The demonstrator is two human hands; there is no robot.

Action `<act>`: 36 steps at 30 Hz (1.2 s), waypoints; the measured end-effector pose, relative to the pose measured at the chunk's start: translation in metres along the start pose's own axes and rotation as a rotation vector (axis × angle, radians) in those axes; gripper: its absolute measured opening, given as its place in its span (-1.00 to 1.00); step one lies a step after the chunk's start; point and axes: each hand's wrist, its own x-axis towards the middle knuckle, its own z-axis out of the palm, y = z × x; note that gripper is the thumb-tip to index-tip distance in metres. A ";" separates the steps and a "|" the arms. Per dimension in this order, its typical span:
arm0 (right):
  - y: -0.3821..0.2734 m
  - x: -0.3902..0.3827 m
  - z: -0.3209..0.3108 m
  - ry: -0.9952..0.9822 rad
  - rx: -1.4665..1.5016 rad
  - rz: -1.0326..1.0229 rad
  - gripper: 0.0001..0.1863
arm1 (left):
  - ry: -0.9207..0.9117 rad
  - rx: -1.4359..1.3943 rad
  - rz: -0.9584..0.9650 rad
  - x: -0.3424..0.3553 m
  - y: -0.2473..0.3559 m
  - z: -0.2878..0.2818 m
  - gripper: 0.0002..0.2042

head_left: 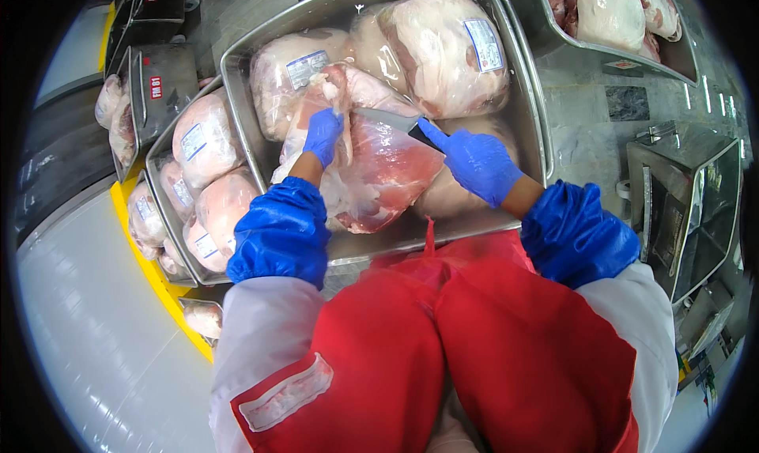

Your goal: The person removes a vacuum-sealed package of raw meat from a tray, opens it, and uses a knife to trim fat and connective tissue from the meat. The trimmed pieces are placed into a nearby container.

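Wrapped meat joints (219, 204) sit at nine o'clock; at eleven, the person's left hand (322, 138) grasps pale covering (345, 148) on a red meat cut (393, 167) at twelve; a knife (389, 119) reaches over it, clenched in the right hand (479, 165) at two.

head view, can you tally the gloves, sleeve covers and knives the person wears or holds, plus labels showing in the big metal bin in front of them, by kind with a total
Blue gloves: 2
Blue sleeve covers: 2
Knife: 1
White labels: 2
Total: 7
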 end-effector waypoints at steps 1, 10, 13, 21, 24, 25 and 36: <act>-0.002 -0.008 -0.001 0.048 0.003 0.010 -0.41 | -0.042 -0.102 -0.088 -0.009 0.012 -0.001 -0.84; -0.028 -0.045 -0.056 0.060 -0.036 -0.107 -0.47 | -0.031 -0.702 -0.334 -0.097 0.050 -0.033 -0.87; -0.031 -0.031 -0.079 0.208 -0.173 -0.216 -0.59 | 0.022 -0.683 -0.251 -0.090 0.037 -0.021 -0.88; -0.017 0.017 -0.088 0.008 -0.265 -0.233 -0.51 | 0.005 -0.521 -0.262 -0.049 0.028 -0.011 -0.83; -0.011 0.023 -0.085 0.015 -0.273 -0.244 -0.50 | -0.008 -0.370 -0.270 -0.031 0.022 -0.015 -0.82; -0.010 0.025 -0.081 0.028 -0.270 -0.258 -0.49 | -0.016 -0.349 -0.263 -0.024 0.007 -0.016 -0.82; -0.002 -0.020 0.000 -0.137 0.184 0.230 -0.26 | 0.069 0.969 0.232 -0.007 0.099 0.000 -0.44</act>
